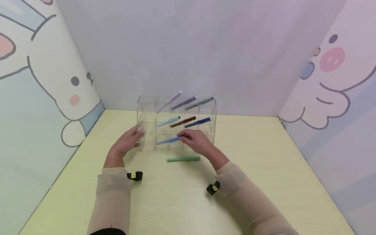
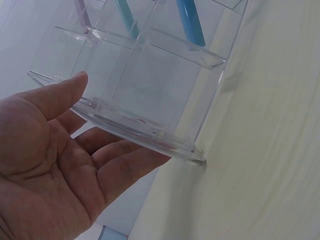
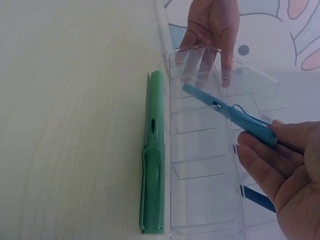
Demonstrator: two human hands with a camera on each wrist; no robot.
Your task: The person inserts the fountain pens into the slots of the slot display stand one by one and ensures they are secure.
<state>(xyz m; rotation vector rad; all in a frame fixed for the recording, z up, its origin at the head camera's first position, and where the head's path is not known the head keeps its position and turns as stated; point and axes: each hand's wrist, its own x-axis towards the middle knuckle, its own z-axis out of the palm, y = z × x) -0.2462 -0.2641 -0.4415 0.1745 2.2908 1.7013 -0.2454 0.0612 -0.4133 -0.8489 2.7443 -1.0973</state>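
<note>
My left hand (image 1: 125, 142) grips the left side panel of a clear pen rack (image 1: 148, 106), thumb on one face and fingers on the other, as the left wrist view also shows. The right hand (image 1: 197, 141) pinches a light blue pen (image 1: 167, 141) by its capped end, between thumb and fingers. The pen's other end reaches in over the bottom tier, toward the left compartments. Just in front of the rack, a green pen (image 1: 183, 159) lies flat on the table; its cap and clip show in the right wrist view.
On the top tier lean a pink-lilac pen (image 1: 169, 102), a purple pen (image 1: 184, 102) and a grey-green pen (image 1: 199, 103). The middle tier holds a pale blue pen (image 1: 168, 121), a dark red pen (image 1: 183, 121) and a dark blue pen (image 1: 198, 122). Walls enclose the table (image 1: 249, 156).
</note>
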